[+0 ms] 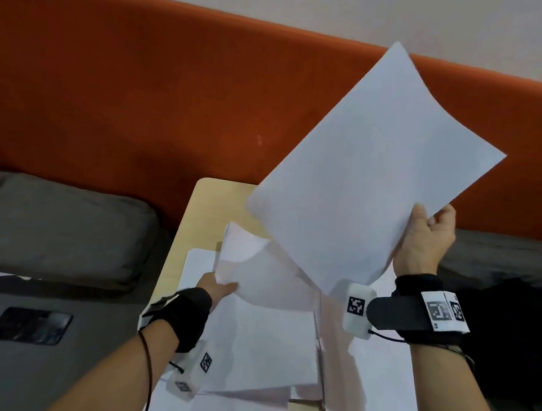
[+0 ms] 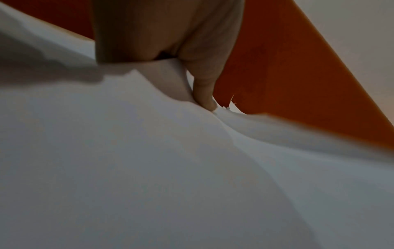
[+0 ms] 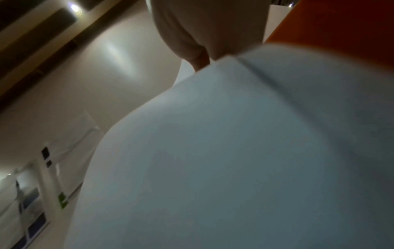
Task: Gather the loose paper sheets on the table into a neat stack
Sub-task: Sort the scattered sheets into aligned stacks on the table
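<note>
Orange upholstery fills the upper half of the head view, with a grey cushion at left and a small wooden table at lower centre, scattered with loose white sheets.

At lower centre-left, the left hand pinches the edge of a sheet on the table; the left wrist view shows its fingers curled onto the paper, which buckles under them. That sheet bows upward — it looks thin, light and limp, likely to crease if squeezed and to slide on its neighbours.

At centre-right, the right hand grips the lower corner of a raised sheet, thumb over the front, fingers curled behind. It stands tilted above the table, its top edge curling. Held by one corner it will probably flop; a grip along an edge, or both hands at opposite sides, should steady it.
</note>
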Tool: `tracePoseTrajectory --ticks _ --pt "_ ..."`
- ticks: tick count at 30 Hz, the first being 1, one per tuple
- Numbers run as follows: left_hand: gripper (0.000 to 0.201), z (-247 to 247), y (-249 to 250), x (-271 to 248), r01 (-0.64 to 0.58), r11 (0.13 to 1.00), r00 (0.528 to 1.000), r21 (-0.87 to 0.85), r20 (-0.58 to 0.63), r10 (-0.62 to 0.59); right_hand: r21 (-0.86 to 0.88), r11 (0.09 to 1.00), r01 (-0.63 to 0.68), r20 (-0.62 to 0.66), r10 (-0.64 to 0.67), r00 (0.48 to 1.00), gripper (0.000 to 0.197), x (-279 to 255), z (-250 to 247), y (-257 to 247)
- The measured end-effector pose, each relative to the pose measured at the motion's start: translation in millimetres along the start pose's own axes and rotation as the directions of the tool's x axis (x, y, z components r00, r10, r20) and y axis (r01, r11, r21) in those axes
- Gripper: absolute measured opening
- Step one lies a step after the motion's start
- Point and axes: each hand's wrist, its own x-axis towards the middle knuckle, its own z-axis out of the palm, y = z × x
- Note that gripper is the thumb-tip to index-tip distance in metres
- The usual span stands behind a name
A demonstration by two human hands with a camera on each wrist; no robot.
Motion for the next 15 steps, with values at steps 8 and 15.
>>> tracePoseTrajectory --ticks 8,15 --pt "0.025 -4.2 3.8 3.7 0.128 0.982 0.992 0.136 -0.027 -0.125 -0.362 0.924 -0.124 0.263 0.229 0.937 0.035 -28.1 14.2 57.3" --pt "0.061 -4.5 8.5 1.7 0.117 0.988 0.993 0.099 -0.044 -0.113 -0.801 0.569 -0.183 0.275 0.622 0.733 0.052 -73.3 -15.3 125.5"
